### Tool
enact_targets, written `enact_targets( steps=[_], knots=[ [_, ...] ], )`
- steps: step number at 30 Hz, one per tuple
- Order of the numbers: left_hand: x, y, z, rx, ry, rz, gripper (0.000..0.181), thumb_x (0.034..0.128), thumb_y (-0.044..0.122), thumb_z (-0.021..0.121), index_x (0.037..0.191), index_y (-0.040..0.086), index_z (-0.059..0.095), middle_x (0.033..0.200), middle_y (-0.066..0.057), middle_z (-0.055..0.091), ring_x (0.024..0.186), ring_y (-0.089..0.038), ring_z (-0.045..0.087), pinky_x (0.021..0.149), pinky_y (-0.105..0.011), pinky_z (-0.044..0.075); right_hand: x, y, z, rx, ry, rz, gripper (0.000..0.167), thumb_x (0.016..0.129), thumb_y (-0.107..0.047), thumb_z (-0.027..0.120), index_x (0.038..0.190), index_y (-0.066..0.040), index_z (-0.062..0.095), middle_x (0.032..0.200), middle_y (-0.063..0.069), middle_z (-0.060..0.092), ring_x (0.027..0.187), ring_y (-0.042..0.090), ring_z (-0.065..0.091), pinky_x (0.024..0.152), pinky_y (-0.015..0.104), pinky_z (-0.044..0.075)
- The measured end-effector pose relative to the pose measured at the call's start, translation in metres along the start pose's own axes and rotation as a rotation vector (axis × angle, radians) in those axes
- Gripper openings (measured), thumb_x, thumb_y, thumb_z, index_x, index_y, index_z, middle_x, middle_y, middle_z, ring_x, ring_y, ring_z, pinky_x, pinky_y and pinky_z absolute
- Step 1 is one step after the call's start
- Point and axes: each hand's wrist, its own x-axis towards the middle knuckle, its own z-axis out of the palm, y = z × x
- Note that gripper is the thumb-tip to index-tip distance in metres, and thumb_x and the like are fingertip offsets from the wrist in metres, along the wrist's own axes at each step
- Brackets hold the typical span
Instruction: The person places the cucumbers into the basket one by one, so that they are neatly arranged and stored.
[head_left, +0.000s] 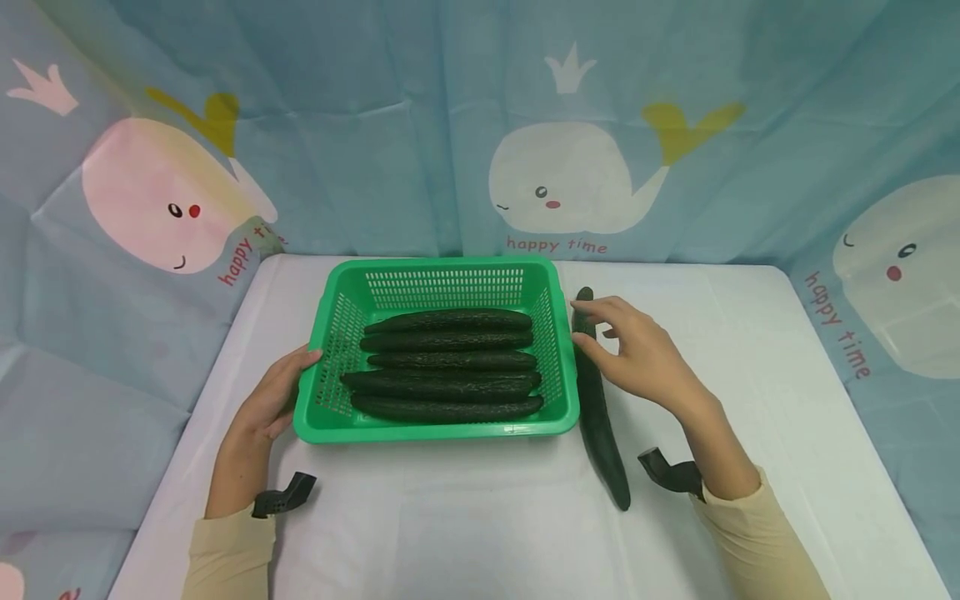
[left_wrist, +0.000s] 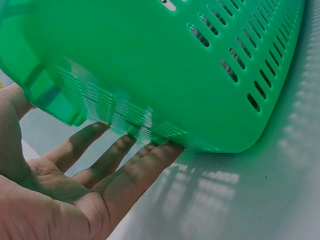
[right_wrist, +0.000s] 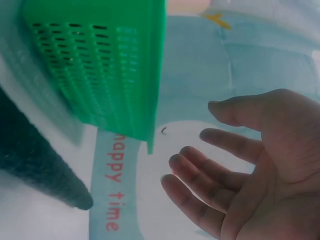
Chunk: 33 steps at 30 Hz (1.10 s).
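A green plastic basket with slotted walls stands on the table, and several dark green cucumbers lie side by side in it. My left hand holds the basket's left end; its thumb is at the rim, and the left wrist view shows the fingertips against the outer wall. Just outside the basket's right side, one more cucumber lies lengthwise on the table. Above its far end hovers my right hand, fingers loosely bent and spread. Nothing is in that hand in the right wrist view, where it appears apart from the basket.
A white cloth covers the table. Blue curtains printed with whales hang behind it and along both sides. A black wrist camera is on the left wrist, another black camera on the right.
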Motion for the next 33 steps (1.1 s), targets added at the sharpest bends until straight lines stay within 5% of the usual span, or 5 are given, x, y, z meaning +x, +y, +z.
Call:
enact_targets(
  steps=[13, 33],
  knots=[
    [-0.001, 0.0, 0.001, 0.029, 0.028, -0.021, 0.074, 0.1154, 0.032, 0.042, 0.166, -0.01, 0.008, 0.126, 0.011, 0.07, 0.114, -0.005, 0.072, 0.091, -0.026, 0.064, -0.013, 0.02, 0.006, -0.02, -0.011, 0.09, 0.047, 0.104, -0.023, 0.068, 0.148, -0.008, 0.06, 0.141, 0.016, 0.066, 0.121, 0.041, 0.07, 0.096, 0.058, 0.059],
    [0.0, 0.001, 0.003, 0.032, 0.046, -0.041, 0.075, 0.1149, 0.034, 0.044, 0.166, -0.009, 0.01, 0.124, 0.011, 0.07, 0.113, -0.004, 0.072, 0.09, -0.025, 0.064, -0.015, 0.046, 0.033, -0.077, -0.183, 0.27, 0.065, 0.107, -0.036, 0.061, 0.157, 0.002, 0.045, 0.15, 0.028, 0.058, 0.128, 0.045, 0.066, 0.097, 0.067, 0.056]
  ],
)
